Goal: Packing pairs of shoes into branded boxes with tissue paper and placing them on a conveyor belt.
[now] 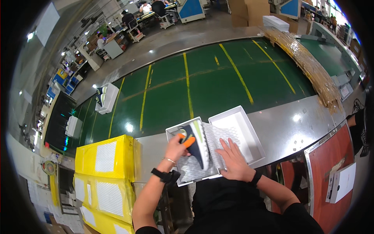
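A dark navy sneaker (199,150) with a white sole and lime-green trim is tilted on its side above the left part of an open white shoebox (183,182). My left hand (177,149), with orange covers on its fingertips, is closed around the sneaker's upper. Printed wrapping paper (214,136) lines the box and spreads toward the lid side. My right hand (235,163) lies on that paper with its fingers spread. To its right is the bare white inside of the box lid (242,130). Whether a second shoe lies under the paper is hidden.
Beyond the metal ledge (280,130) runs a green conveyor belt (163,93) with yellow lines. On it, at far left, a white box (109,102) holds shoes. Yellow-wrapped stacks (103,160) stand at my left. A closed white box (343,182) rests on a red surface at right.
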